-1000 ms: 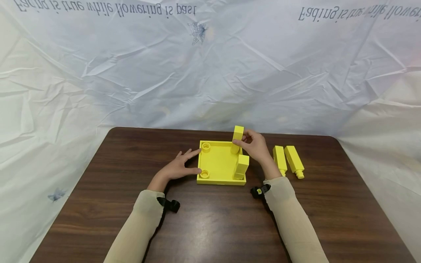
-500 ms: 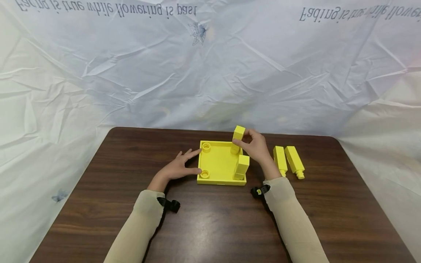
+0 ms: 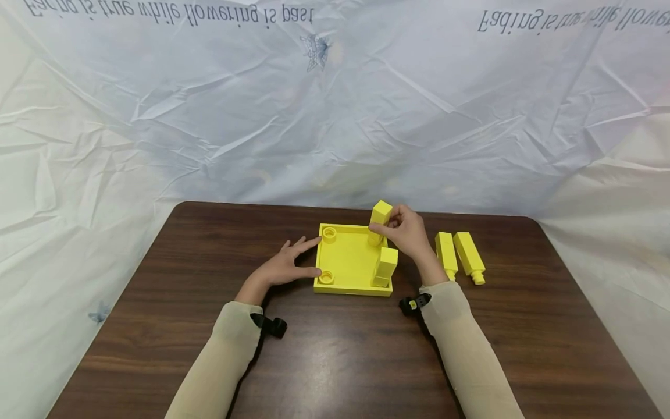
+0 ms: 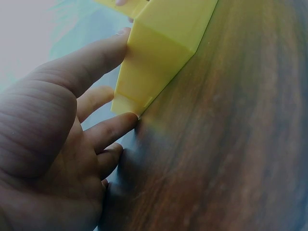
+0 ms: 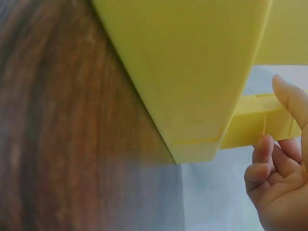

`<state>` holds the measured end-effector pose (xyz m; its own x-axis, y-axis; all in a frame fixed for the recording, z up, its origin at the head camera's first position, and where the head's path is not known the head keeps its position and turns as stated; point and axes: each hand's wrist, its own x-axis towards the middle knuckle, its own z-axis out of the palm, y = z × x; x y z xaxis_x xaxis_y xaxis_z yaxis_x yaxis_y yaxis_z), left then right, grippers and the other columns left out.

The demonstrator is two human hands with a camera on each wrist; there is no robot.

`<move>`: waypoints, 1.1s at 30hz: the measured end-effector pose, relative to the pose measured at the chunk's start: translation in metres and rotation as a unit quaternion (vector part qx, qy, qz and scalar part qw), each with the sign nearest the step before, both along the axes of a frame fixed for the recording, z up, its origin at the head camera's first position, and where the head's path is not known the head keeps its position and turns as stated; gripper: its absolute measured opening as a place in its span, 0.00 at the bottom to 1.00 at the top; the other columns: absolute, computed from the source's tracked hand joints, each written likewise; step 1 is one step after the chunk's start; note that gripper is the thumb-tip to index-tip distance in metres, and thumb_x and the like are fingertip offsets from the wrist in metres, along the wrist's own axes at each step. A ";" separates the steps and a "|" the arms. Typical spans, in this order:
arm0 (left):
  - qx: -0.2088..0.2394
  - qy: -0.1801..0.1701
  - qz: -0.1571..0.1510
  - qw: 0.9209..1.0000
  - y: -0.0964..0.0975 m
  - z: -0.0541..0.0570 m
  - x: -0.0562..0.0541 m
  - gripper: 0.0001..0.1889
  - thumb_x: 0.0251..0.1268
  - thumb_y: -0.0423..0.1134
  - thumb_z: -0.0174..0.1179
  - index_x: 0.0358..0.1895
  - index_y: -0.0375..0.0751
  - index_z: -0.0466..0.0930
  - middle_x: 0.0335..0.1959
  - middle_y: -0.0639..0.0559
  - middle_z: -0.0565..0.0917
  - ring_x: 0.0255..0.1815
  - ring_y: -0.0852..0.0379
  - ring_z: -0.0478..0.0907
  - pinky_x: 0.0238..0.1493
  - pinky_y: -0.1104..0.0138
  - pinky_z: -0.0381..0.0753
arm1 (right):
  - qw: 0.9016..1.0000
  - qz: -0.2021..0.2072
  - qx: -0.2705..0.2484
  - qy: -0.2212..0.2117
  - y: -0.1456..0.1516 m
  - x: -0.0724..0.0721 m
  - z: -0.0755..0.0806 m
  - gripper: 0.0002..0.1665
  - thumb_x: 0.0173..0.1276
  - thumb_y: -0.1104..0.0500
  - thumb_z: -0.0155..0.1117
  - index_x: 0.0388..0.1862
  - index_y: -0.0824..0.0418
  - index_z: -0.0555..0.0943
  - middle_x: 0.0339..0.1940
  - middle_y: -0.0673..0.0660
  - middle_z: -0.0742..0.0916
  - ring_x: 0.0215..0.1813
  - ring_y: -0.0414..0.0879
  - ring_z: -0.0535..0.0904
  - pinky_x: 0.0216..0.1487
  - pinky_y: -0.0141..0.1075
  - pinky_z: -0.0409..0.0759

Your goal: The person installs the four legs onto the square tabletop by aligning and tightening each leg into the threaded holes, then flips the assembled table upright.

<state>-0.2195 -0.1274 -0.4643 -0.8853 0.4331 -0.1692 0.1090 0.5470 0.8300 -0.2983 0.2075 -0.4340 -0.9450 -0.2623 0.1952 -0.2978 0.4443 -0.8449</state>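
The cloth [image 3: 335, 134] over there reads, flipped, "Fading is true while flowering is past"; the right hand [image 3: 410, 234] pinches a post [image 3: 381, 213] at the tray [image 3: 346, 256]'s far-right corner, the left hand [image 3: 281, 269], fingers apart, touching its left rim.

Tray [image 3: 345, 259] — smooth plastic | tabletop [image 3: 335, 349] — glossy wood-grain | backdrop [image 3: 335, 128]: creased sheeting

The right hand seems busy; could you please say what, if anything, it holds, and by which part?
The right hand pinches a yellow block around its middle, below its top, at the back right corner of the tray.
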 end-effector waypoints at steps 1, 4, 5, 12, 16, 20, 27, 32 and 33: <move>0.000 -0.001 0.000 1.000 0.000 0.000 0.000 0.47 0.72 0.53 0.70 0.87 0.56 0.53 0.88 0.41 0.42 0.87 0.39 0.28 0.78 0.29 0.35 | 1.000 0.001 0.000 -0.001 0.000 0.000 0.000 0.29 0.65 0.44 0.81 0.42 0.61 0.73 0.30 0.59 0.79 0.31 0.53 0.73 0.34 0.41 0.74; 0.001 0.000 0.000 1.000 0.000 0.001 0.001 0.47 0.72 0.53 0.70 0.87 0.56 0.53 0.88 0.41 0.42 0.88 0.39 0.29 0.79 0.29 0.34 | 1.000 0.003 -0.006 -0.007 0.001 -0.001 -0.002 0.31 0.65 0.43 0.81 0.41 0.62 0.72 0.28 0.58 0.78 0.31 0.52 0.72 0.33 0.41 0.73; 0.001 0.001 -0.001 1.000 0.000 0.001 0.001 0.47 0.72 0.53 0.70 0.87 0.56 0.53 0.88 0.41 0.42 0.88 0.39 0.29 0.79 0.30 0.34 | 1.000 0.004 -0.008 -0.009 0.001 -0.001 -0.002 0.32 0.64 0.43 0.82 0.40 0.62 0.71 0.28 0.58 0.77 0.30 0.52 0.72 0.33 0.41 0.73; 0.000 0.005 -0.001 1.000 0.001 0.001 0.003 0.47 0.72 0.52 0.70 0.87 0.55 0.54 0.88 0.42 0.43 0.88 0.41 0.31 0.80 0.32 0.32 | 1.000 0.004 -0.009 -0.018 0.002 -0.001 -0.003 0.34 0.62 0.42 0.83 0.38 0.61 0.68 0.29 0.59 0.76 0.31 0.53 0.72 0.32 0.40 0.73; -0.001 0.004 -0.001 1.000 0.001 0.001 0.003 0.46 0.72 0.52 0.71 0.87 0.56 0.54 0.88 0.42 0.44 0.88 0.41 0.31 0.80 0.32 0.32 | 1.000 0.003 -0.009 -0.019 0.001 -0.001 -0.004 0.33 0.65 0.43 0.81 0.37 0.60 0.67 0.26 0.57 0.73 0.28 0.52 0.69 0.31 0.40 0.71; 0.000 0.008 -0.004 1.000 0.001 -0.001 0.003 0.46 0.72 0.51 0.71 0.87 0.56 0.54 0.88 0.43 0.45 0.88 0.42 0.32 0.80 0.33 0.31 | 0.999 0.006 -0.026 -0.026 0.001 -0.001 -0.004 0.32 0.67 0.45 0.80 0.38 0.61 0.65 0.22 0.55 0.67 0.25 0.49 0.63 0.29 0.39 0.66; -0.002 0.011 -0.006 1.000 0.001 -0.001 0.002 0.46 0.72 0.51 0.71 0.87 0.56 0.54 0.88 0.43 0.46 0.88 0.42 0.32 0.81 0.33 0.31 | 0.999 0.017 -0.037 -0.035 0.000 -0.001 -0.003 0.29 0.70 0.49 0.78 0.53 0.61 0.69 0.31 0.57 0.74 0.28 0.49 0.68 0.31 0.36 0.70; -0.003 0.008 -0.005 1.000 0.000 -0.001 0.002 0.47 0.72 0.52 0.71 0.87 0.56 0.54 0.88 0.42 0.45 0.88 0.42 0.32 0.81 0.33 0.31 | 1.000 0.024 -0.010 -0.007 0.000 0.000 -0.003 0.21 0.72 0.48 0.76 0.51 0.60 0.80 0.31 0.59 0.78 0.29 0.52 0.71 0.32 0.39 0.73; -0.003 0.008 -0.005 1.000 0.000 -0.001 0.002 0.47 0.72 0.52 0.71 0.87 0.56 0.54 0.88 0.42 0.45 0.88 0.41 0.32 0.81 0.33 0.31 | 1.000 0.025 -0.007 -0.003 0.000 0.000 -0.003 0.19 0.72 0.48 0.76 0.47 0.61 0.81 0.29 0.59 0.77 0.29 0.52 0.70 0.32 0.39 0.73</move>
